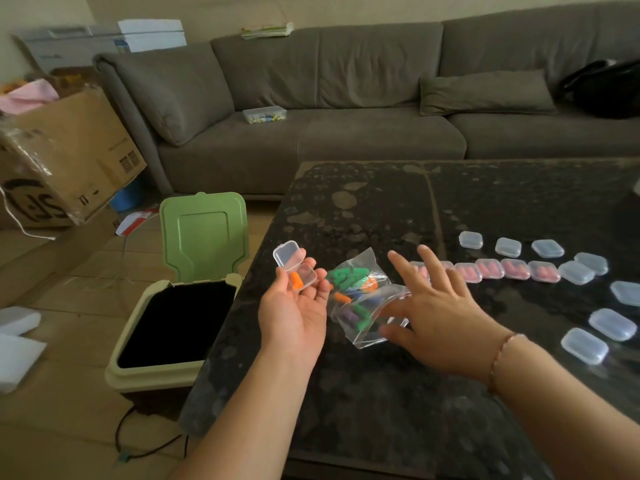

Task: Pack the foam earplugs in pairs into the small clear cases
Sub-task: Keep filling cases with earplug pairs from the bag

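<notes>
At the counter's [363,209] near left edge, the left hand [294,306] cradles an open case [296,268] holding one orange earplug [297,278], grip loosely curled; the right hand [436,306], fingers spread, hovers beside the earplug bag [360,296].

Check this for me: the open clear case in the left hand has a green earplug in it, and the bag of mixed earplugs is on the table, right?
Not quite. The head view shows the earplug in the open clear case is orange, not green. The rest holds: the case rests in the left hand, and the bag of mixed earplugs lies on the table.
</notes>
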